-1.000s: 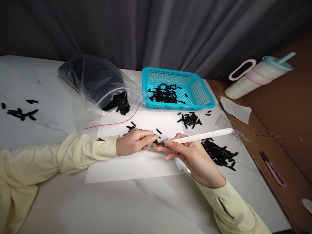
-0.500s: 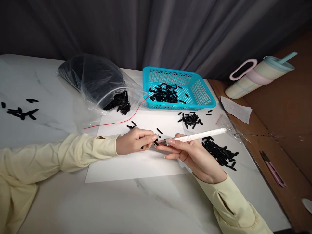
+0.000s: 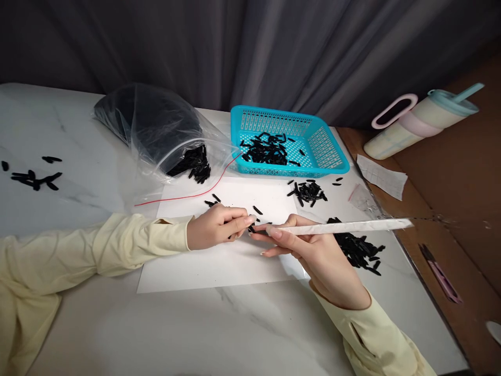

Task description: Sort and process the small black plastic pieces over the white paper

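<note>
My left hand [image 3: 217, 226] rests on a white paper sheet [image 3: 211, 261] and pinches a small black piece [image 3: 251, 228] at its fingertips. My right hand [image 3: 313, 256] holds a long white stick [image 3: 344, 226] whose left tip meets the black piece. The stick's far end points right, past the table edge. A few loose black pieces [image 3: 256, 210] lie on the sheet just beyond the fingers.
A turquoise basket [image 3: 329, 151] with black pieces stands behind. A clear plastic bag [image 3: 156, 125] spills more pieces at back left. Piles of pieces lie at right [image 3: 358, 249], near the basket [image 3: 308, 191] and far left [image 3: 33, 178]. A tumbler [image 3: 418, 122] lies on the brown surface.
The white stick has swung lower and now reaches further right, lying nearly level. My right hand shifted slightly right. My left hand stays put.
</note>
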`<state>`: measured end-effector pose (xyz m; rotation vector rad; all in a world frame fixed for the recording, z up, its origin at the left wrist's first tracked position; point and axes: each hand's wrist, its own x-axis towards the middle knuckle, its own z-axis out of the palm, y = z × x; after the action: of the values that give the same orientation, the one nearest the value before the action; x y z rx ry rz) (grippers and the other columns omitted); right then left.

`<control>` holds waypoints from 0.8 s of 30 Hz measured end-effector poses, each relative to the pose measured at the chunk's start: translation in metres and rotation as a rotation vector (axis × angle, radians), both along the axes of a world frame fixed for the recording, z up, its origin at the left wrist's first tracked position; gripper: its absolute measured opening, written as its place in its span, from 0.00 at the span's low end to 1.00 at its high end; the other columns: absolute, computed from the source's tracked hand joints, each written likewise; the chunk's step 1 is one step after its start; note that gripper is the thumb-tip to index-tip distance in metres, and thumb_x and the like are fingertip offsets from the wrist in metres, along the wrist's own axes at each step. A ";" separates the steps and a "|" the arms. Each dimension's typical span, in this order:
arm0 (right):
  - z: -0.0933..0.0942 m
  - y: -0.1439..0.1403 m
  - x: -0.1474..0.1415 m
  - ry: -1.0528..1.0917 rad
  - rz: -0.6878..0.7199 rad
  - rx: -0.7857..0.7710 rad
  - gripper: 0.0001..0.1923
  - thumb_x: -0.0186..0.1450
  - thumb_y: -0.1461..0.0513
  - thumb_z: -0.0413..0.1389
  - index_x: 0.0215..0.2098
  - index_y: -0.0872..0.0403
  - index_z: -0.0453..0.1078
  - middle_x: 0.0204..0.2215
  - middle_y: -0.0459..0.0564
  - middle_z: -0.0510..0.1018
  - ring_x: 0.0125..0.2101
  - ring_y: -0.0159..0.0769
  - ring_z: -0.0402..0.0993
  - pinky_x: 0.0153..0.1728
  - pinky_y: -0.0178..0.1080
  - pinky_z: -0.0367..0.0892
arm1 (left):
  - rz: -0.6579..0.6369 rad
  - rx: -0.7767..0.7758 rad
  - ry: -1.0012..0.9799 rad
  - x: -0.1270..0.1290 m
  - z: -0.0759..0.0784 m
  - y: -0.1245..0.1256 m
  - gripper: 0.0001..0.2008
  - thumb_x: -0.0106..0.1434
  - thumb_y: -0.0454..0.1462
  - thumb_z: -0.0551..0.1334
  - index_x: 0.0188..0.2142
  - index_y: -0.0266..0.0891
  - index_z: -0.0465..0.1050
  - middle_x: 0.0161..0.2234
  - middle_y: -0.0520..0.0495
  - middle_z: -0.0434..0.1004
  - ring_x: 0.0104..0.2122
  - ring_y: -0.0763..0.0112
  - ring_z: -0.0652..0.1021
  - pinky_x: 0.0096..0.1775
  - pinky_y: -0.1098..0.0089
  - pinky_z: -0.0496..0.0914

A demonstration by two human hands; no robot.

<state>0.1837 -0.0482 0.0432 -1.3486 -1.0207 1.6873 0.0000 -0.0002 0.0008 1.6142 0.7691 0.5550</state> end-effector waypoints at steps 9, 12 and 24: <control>0.001 -0.007 -0.002 -0.139 0.014 0.120 0.15 0.57 0.56 0.61 0.20 0.52 0.63 0.37 0.49 0.81 0.35 0.43 0.79 0.38 0.42 0.74 | 0.022 0.123 0.046 0.000 0.000 -0.001 0.19 0.65 0.39 0.50 0.17 0.38 0.56 0.13 0.57 0.56 0.16 0.81 0.58 0.21 0.76 0.56; -0.001 -0.008 -0.002 -0.166 0.021 0.139 0.15 0.58 0.56 0.60 0.19 0.52 0.62 0.37 0.49 0.81 0.33 0.42 0.79 0.37 0.42 0.74 | 0.036 0.174 0.062 0.000 0.000 -0.002 0.20 0.65 0.39 0.50 0.17 0.37 0.57 0.13 0.58 0.55 0.15 0.82 0.58 0.21 0.77 0.57; -0.005 -0.010 -0.002 -0.187 0.039 0.252 0.13 0.60 0.58 0.59 0.22 0.53 0.63 0.38 0.52 0.80 0.36 0.42 0.79 0.35 0.39 0.75 | 0.052 0.239 0.050 0.000 -0.001 -0.003 0.20 0.65 0.38 0.50 0.17 0.36 0.58 0.12 0.59 0.55 0.14 0.83 0.58 0.20 0.78 0.57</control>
<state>0.1816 -0.0582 0.0378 -1.3438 -1.3261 1.4233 0.0001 -0.0032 0.0000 1.8375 0.8075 0.6652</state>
